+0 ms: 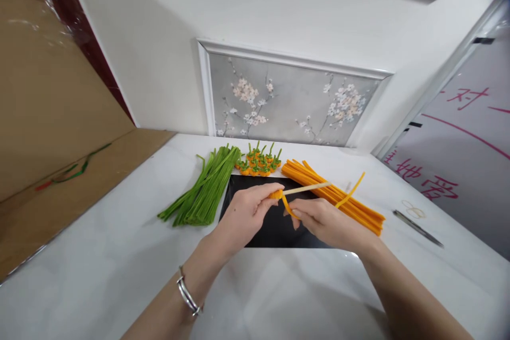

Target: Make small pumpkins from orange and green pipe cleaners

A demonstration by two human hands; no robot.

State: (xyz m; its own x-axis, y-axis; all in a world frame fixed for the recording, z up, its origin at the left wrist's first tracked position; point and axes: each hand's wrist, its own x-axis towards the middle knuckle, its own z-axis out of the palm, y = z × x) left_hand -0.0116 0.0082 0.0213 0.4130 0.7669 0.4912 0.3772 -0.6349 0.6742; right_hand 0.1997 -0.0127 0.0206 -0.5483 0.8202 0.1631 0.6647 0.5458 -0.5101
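Green bundle (205,188): fuzzy stems lying on the table (159,276) at left, slanted and, I judge, grouped by colour for easy picking.
Left hand (247,208): thumb and fingers clamped on the orange coil (275,194), which sits at the stick's left end above the mat; I take the pinch as a way to stop the turns loosening.
Small orange-and-green pieces (261,163): clustered beyond the mat at the far side, probably to leave the near space free.
Black mat (279,239): flat under both hands, seemingly marking the work spot.
Pale stick (308,188): points rightward from the coil, apparently a core that gives the turns their round shape.
Right hand (321,218): fingertips together on the orange strip (292,211), which runs from the coil; I read this hold as tension control.
Orange bundle (358,212): right of the mat, slanted, presumably spare strips within reach.
Thin pointed tool (418,228): far right, beside loose bands (413,209), set apart from the handwork.
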